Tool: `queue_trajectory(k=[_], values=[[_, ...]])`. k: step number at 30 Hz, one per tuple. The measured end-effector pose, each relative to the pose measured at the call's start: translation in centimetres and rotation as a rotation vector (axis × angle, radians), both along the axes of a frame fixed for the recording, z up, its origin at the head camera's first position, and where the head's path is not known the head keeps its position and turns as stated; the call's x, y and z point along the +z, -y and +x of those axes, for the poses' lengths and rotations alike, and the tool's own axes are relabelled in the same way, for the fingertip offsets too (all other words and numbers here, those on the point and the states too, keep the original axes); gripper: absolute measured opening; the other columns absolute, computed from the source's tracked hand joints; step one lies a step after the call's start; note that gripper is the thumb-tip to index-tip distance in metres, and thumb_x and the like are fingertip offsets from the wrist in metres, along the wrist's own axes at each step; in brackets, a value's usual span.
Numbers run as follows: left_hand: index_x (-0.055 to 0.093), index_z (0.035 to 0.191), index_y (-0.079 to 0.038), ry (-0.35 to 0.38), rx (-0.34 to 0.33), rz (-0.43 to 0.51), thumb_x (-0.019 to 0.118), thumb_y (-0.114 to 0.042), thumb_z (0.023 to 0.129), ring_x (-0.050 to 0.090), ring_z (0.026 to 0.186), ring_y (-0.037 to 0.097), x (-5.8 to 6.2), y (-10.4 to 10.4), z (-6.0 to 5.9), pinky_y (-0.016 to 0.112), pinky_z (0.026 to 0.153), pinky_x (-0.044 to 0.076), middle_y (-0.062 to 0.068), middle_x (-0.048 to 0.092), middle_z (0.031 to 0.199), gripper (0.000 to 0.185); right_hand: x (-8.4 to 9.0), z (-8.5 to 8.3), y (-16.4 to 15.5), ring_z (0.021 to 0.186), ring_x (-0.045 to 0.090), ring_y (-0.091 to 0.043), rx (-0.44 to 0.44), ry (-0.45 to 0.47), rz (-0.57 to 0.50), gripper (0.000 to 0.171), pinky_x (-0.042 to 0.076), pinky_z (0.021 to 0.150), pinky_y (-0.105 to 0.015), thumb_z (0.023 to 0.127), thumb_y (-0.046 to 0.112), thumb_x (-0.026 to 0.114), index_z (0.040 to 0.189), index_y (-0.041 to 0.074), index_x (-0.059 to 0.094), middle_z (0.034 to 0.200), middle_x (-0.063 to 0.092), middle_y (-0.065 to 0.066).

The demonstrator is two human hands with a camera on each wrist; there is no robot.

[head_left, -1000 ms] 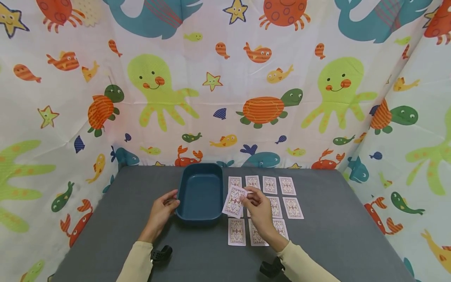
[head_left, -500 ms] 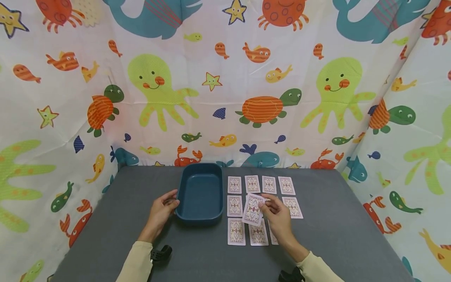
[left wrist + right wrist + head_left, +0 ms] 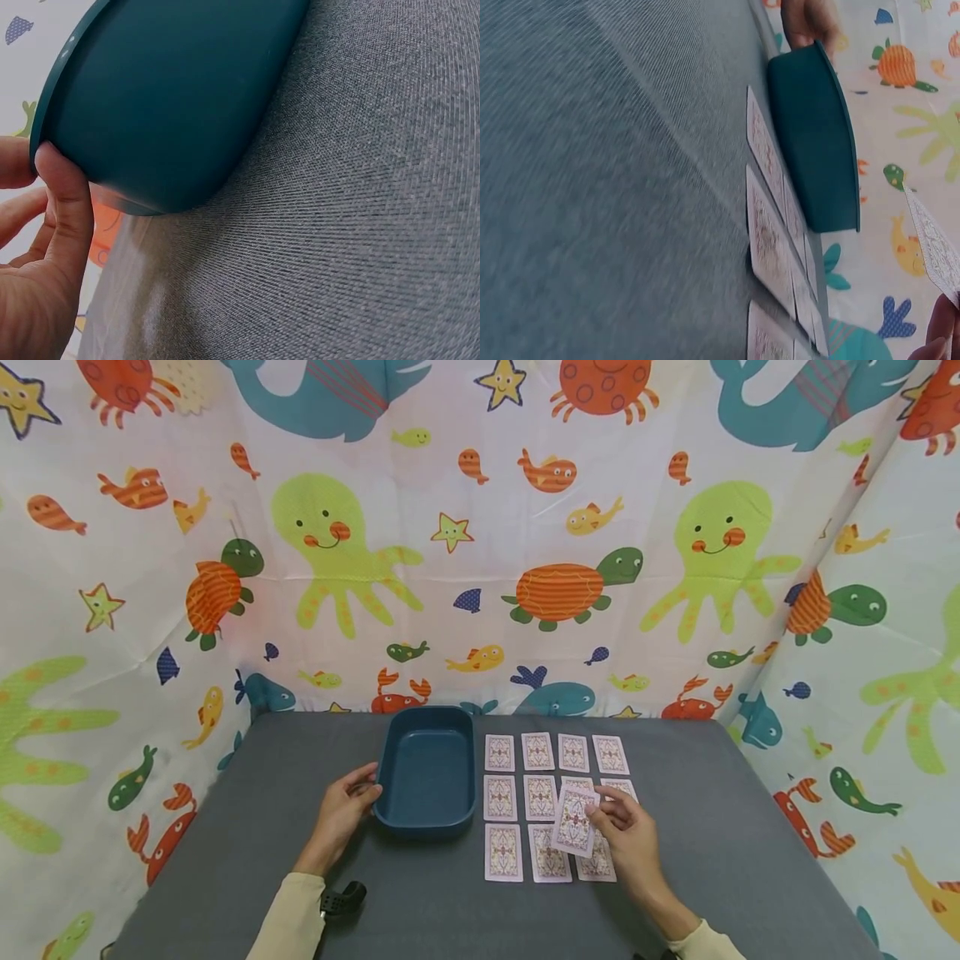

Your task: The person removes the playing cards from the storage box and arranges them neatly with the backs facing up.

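Note:
My right hand (image 3: 633, 839) pinches a playing card (image 3: 576, 821) by its right edge, patterned back facing up, above the laid-out cards. In the right wrist view the same card (image 3: 934, 244) shows at the far right, raised off the table, with fingertips at its lower end. My left hand (image 3: 343, 814) grips the left rim of a dark blue plastic tub (image 3: 427, 828). Thumb and fingers meet at the tub's rim in the left wrist view. Face-down playing cards (image 3: 503, 853) lie in three rows to the right of the tub, partly covered by the held card and right hand.
A grey cloth-covered table (image 3: 420, 910) bears everything. Behind it and along both sides hangs a white curtain (image 3: 450, 585) printed with sea animals. The tub stands close to the table's back edge, just left of the cards.
My right hand has carried the card rightward and slightly nearer, from beside the tub to over the right part of the rows. My left hand and the tub have stayed still.

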State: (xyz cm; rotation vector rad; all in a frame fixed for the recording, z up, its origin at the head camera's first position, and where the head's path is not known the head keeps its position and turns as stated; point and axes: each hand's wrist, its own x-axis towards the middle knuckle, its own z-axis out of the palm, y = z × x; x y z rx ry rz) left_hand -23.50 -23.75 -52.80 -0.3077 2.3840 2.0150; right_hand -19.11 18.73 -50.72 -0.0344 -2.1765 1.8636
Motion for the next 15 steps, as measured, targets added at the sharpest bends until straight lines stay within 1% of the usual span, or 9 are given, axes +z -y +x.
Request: queue_trajectory(k=[4, 7, 11, 15], values=[[0.052, 0.141, -0.016, 0.003, -0.004, 0.000, 0.062, -0.013, 0.096, 0.058, 0.098, 0.008, 0.0, 0.0, 0.0, 0.027, 0.073, 0.050, 0.011, 0.052, 0.134, 0.047, -0.3, 0.2, -0.9, 0.072, 0.065, -0.002, -0.031, -0.001, -0.012, 0.036, 0.051, 0.067, -0.017, 0.087, 0.004, 0.072, 0.121, -0.003, 0.061, 0.083, 0.070, 0.002], [0.052, 0.142, -0.016, 0.000, -0.010, -0.008, 0.061, -0.014, 0.096, 0.058, 0.099, 0.009, 0.0, 0.0, 0.1, 0.027, 0.073, 0.050, 0.010, 0.052, 0.134, 0.047, -0.7, 0.3, -1.6, 0.071, 0.064, -0.001, -0.044, -0.010, -0.021, 0.038, 0.050, 0.067, -0.016, 0.087, 0.002, 0.072, 0.121, -0.007, 0.060, 0.081, 0.070, 0.004], [0.052, 0.142, -0.016, -0.001, -0.013, -0.014, 0.061, -0.015, 0.096, 0.058, 0.101, 0.011, 0.1, -0.1, 0.1, 0.027, 0.074, 0.050, 0.010, 0.052, 0.135, 0.047, -0.9, 0.6, -2.4, 0.071, 0.063, 0.000, -0.069, 0.015, -0.005, 0.034, 0.050, 0.067, -0.015, 0.088, 0.004, 0.071, 0.120, -0.005, 0.062, 0.079, 0.069, 0.006], [0.053, 0.141, -0.016, 0.000, -0.009, -0.017, 0.061, -0.014, 0.097, 0.057, 0.102, 0.013, 0.2, 0.0, 0.2, 0.027, 0.074, 0.050, 0.011, 0.052, 0.136, 0.046, -1.1, 0.8, -3.3, 0.072, 0.062, 0.000, -0.092, 0.045, 0.038, 0.033, 0.049, 0.066, -0.016, 0.089, 0.008, 0.070, 0.121, -0.001, 0.064, 0.079, 0.069, 0.008]])
